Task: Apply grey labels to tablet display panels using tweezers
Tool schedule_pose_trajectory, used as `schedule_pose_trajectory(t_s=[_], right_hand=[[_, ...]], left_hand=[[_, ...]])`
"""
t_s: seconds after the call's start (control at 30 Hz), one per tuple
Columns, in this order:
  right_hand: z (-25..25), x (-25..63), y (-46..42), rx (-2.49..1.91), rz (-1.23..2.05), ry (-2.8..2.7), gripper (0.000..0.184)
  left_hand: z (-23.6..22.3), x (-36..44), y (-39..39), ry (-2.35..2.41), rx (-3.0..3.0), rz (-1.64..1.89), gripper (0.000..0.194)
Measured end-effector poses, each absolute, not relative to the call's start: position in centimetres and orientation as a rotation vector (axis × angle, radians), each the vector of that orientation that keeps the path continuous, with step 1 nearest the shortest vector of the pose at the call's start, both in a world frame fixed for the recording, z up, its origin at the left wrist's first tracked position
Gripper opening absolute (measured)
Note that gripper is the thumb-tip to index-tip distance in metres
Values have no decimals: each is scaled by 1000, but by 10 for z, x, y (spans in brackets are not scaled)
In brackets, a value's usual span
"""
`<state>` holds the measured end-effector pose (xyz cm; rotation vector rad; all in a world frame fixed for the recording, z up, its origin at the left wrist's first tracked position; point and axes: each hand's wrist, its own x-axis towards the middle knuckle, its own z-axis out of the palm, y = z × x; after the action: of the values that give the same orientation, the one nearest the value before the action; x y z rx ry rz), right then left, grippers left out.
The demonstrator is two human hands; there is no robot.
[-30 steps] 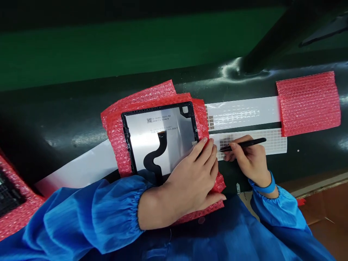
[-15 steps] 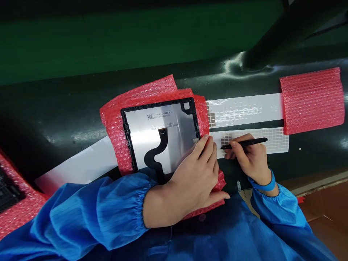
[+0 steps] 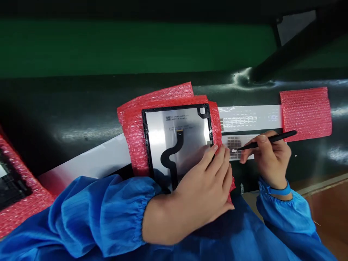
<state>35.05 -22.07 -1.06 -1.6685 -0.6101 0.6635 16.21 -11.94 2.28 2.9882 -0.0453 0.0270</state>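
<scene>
My left hand (image 3: 202, 185) lies stretched over the lower right side of a tablet screen assembly (image 3: 190, 148), fingertips on its black right edge, thumb apart. The assembly shows a silver back with a black ribbon cable (image 3: 170, 159). It rests on a red bubble-wrap bag (image 3: 138, 159). Black tweezers (image 3: 272, 140) are pinched in my right hand (image 3: 274, 156), tips pointing left. At their tips is a small pale sticker (image 3: 234, 150), just above a white sheet with a grid of small stickers (image 3: 233, 143). Part of that sheet is hidden by my right hand.
Behind lies another white sticker sheet (image 3: 244, 123), its right end beneath a folded red bubble-wrap bag (image 3: 306, 112). A white strip (image 3: 89, 156) runs left of the assembly. A black-framed part (image 3: 11, 181) sits on red bubble wrap (image 3: 38, 192) at far left.
My right hand has lifted back to the right with the tweezers, and a small sticker now shows at their tips. My left hand stays on the assembly. The whole view has shifted slightly.
</scene>
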Motion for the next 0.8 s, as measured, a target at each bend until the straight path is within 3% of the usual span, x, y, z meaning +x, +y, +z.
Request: schedule_pose_trajectory(t_s=[0.17,0.3,0.43,0.6,0.8], right_hand=[[17,337,-190,-1541,686,-720,23],[25,307,-153,-1517,890,-806,14],[20,271,-118,-1549,1055,-892,18],[11,249,-98,-1569,1105,-922,27],[8,249,-101,-1620,1059,-943,23]], left_hand=[[48,116,-109,-1,2916,-6,59],[46,93,-99,243,3006,-169,81],[34,88,-93,354,3000,-177,103],[25,87,-99,416,2933,-79,89],[24,85,-105,422,2947,-141,83]])
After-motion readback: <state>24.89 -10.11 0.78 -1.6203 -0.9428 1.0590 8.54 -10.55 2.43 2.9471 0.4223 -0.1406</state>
